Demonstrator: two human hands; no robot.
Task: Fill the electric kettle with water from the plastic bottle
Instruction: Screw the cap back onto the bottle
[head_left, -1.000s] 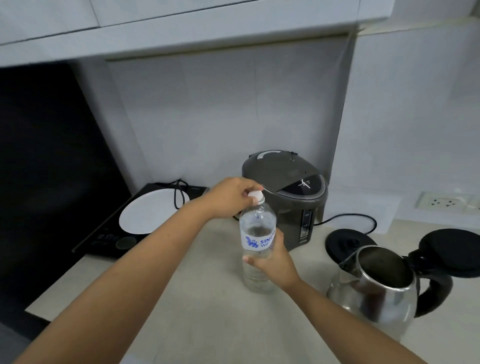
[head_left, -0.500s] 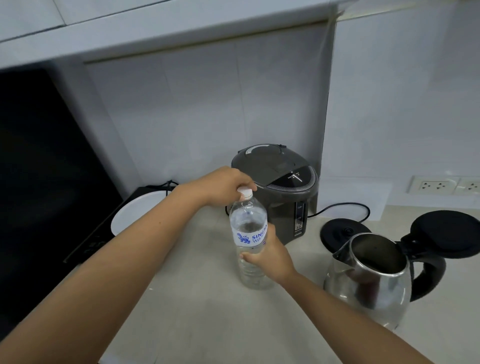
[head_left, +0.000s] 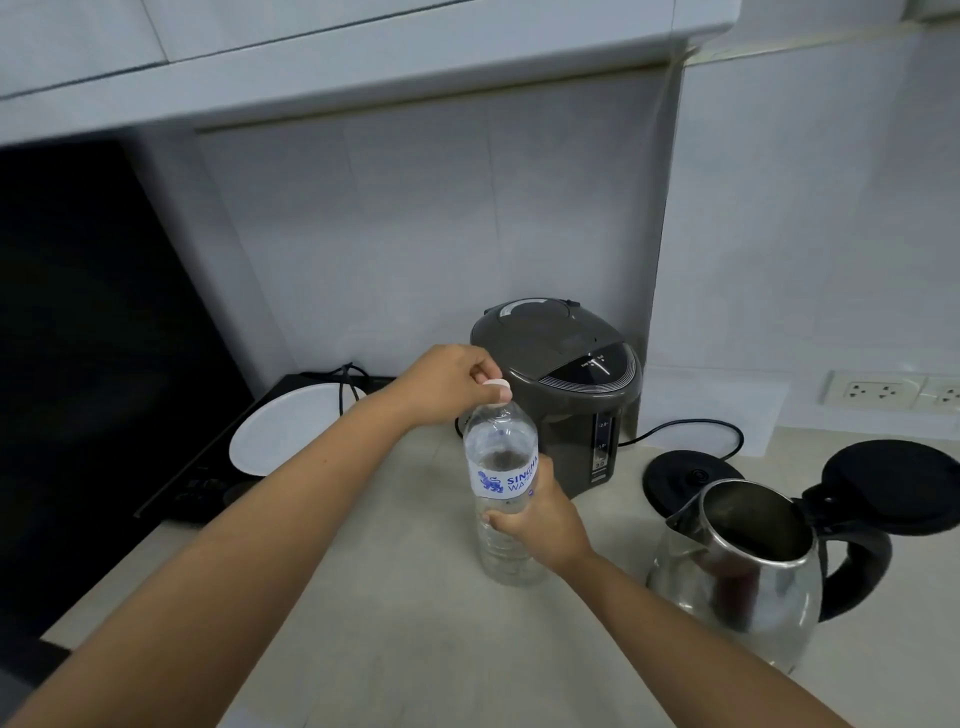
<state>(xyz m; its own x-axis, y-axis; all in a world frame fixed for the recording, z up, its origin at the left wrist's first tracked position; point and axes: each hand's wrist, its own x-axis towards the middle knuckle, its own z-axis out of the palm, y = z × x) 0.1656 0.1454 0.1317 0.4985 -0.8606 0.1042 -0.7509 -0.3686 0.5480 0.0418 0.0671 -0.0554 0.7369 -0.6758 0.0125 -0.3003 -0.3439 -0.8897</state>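
Note:
A clear plastic bottle (head_left: 500, 457) with a blue-and-white label stands upright on the beige counter (head_left: 415, 649), with water in it. My right hand (head_left: 540, 519) grips its lower body from the right. My left hand (head_left: 447, 387) pinches the white cap (head_left: 496, 385) on top. To the right stands a steel electric kettle (head_left: 737, 577) with a black handle, off its round black base (head_left: 693, 475). Its black lid (head_left: 891, 483) is flipped open and the mouth is uncovered.
A dark grey hot-water dispenser (head_left: 563, 384) stands right behind the bottle, its cord running right. At the left lies a black induction hob (head_left: 208, 478) with a white plate (head_left: 285, 434) on it. Wall sockets (head_left: 872, 389) sit at the right. Cabinets hang overhead.
Both hands stay on the bottle, which has not left its spot. My left fingers have shifted around the cap. The view has moved slightly.

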